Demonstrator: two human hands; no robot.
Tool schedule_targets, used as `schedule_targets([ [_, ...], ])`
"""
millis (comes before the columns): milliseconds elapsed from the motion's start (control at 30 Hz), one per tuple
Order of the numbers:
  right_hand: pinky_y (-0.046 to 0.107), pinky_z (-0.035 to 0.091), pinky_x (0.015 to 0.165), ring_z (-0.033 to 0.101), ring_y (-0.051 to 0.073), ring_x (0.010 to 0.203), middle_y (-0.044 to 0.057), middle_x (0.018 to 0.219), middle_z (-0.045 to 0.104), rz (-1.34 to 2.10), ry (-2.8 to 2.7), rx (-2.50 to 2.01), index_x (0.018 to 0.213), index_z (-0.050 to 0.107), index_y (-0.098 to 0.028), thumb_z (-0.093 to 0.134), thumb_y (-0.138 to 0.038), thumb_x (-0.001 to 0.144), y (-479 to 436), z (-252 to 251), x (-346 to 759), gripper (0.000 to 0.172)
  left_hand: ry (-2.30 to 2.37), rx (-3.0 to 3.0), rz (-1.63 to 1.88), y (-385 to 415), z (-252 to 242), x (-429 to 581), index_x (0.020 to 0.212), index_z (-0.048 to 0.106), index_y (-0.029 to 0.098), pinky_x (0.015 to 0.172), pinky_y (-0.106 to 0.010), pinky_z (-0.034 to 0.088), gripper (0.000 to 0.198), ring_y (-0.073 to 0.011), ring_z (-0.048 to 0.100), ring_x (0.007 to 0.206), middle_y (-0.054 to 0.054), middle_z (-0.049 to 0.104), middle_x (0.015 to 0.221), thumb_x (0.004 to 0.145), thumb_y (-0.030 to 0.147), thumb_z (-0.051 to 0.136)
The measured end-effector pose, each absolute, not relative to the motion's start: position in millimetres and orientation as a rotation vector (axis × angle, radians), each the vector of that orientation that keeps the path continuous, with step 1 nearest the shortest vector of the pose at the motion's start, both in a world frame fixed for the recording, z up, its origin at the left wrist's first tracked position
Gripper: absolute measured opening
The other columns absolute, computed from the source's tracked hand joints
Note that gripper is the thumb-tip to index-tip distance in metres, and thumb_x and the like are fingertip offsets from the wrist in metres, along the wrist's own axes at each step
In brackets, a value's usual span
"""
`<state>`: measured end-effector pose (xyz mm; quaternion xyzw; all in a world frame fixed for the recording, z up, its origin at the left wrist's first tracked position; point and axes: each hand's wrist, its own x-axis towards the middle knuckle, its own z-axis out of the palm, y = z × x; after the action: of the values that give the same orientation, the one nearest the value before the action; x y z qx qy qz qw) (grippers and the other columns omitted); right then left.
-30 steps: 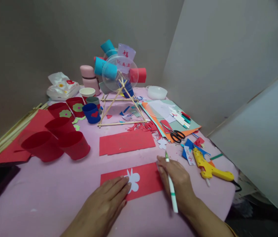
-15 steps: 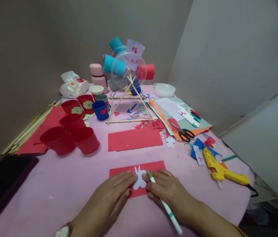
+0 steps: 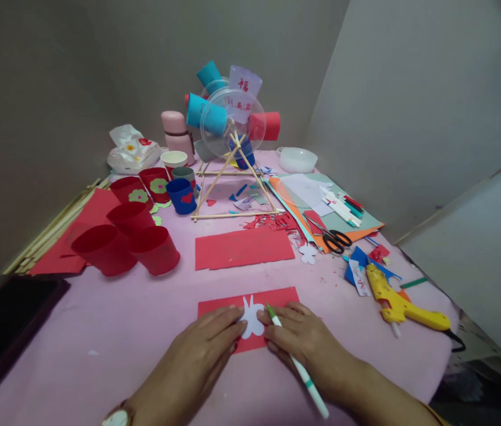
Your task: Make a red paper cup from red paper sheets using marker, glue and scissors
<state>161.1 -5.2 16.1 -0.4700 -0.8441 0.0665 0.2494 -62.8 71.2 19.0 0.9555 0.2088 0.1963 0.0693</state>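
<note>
A white paper butterfly cutout [image 3: 253, 319] lies on a red paper rectangle [image 3: 219, 305] near the front of the table. My left hand [image 3: 208, 343] rests on the red paper with fingers stretched out, its tips at the butterfly's left wing. From the other side, my right hand [image 3: 301, 337] touches the right wing with a fingertip. That same hand holds a white marker with a green tip [image 3: 306, 378], tip pointing away from me and tail toward the table edge. Part of the red paper is hidden under both hands.
A second red sheet [image 3: 244, 249] lies just beyond. Red paper cups [image 3: 155, 251] stand left, near a black slab [image 3: 10, 331]. A stick-framed wheel [image 3: 235, 142] stands at the back. Scissors [image 3: 337, 239], markers [image 3: 343, 210] and a yellow glue gun [image 3: 404, 307] lie right.
My left fingertips have shifted slightly onto the butterfly's left wing. The right hand and marker are almost unmoved. The view has shifted slightly.
</note>
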Motion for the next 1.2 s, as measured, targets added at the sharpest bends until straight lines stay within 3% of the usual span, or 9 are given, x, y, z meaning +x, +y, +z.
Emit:
schedule_targets([
  [467, 0.034, 0.047, 0.081, 0.062, 0.021, 0.101, 0.009, 0.105, 0.072, 0.125, -2.198, -1.232, 0.095, 0.06, -0.019, 0.046, -0.014, 0.094, -6.5, 19.0, 164.1, 0.015, 0.582, 2.966, 0.619, 70.8, 16.3, -62.9, 0.115, 0.062, 0.021, 0.082, -0.036, 0.058, 0.034, -0.0229, 0.065, 0.105, -0.01, 0.067, 0.119, 0.094, 0.013, 0.037],
  [667, 0.032, 0.044, 0.083, 0.061, 0.018, 0.104, 0.004, 0.102, 0.072, 0.203, -2.348, -1.187, 0.085, 0.059, -0.021, 0.052, -0.012, 0.091, -10.8, 16.6, 162.6, 0.013, 0.59, 2.856, 0.599, 70.0, 16.3, -63.1, 0.117, 0.062, 0.023, 0.086, -0.036, 0.057, 0.034, -0.0218, 0.064, 0.107, -0.008, 0.066, 0.121, 0.093, 0.014, 0.039],
  [800, 0.032, 0.043, 0.084, 0.061, 0.017, 0.104, 0.004, 0.106, 0.071, 0.222, -2.315, -1.202, 0.087, 0.059, -0.021, 0.049, -0.011, 0.092, -11.4, 12.7, 162.6, 0.015, 0.82, 2.551, 0.622, 75.7, 21.3, -74.1, 0.129, 0.05, 0.028, 0.094, -0.031, 0.053, 0.036, -0.0165, 0.061, 0.112, -0.002, 0.064, 0.126, 0.095, 0.023, 0.043],
  [933, 0.031, 0.044, 0.083, 0.062, 0.017, 0.106, 0.005, 0.107, 0.071, 0.218, -2.315, -1.2, 0.088, 0.06, -0.021, 0.049, -0.011, 0.092, -12.2, 11.1, 163.6, 0.015, 1.068, 2.364, 0.81, 86.1, 31.3, -86.1, 0.117, 0.059, 0.026, 0.09, -0.03, 0.054, 0.027, -0.0166, 0.065, 0.103, -0.001, 0.069, 0.115, 0.095, 0.026, 0.043],
  [1200, 0.03, 0.045, 0.081, 0.061, 0.016, 0.104, 0.003, 0.101, 0.072, 0.203, -2.327, -1.214, 0.087, 0.059, -0.022, 0.05, -0.011, 0.092, -11.3, 9.3, 163.2, 0.015, 0.517, 2.494, 0.535, 85.9, 51.6, -47.6, 0.104, 0.065, 0.023, 0.08, -0.029, 0.054, 0.027, -0.016, 0.065, 0.091, -0.004, 0.071, 0.1, 0.093, 0.013, 0.043],
])
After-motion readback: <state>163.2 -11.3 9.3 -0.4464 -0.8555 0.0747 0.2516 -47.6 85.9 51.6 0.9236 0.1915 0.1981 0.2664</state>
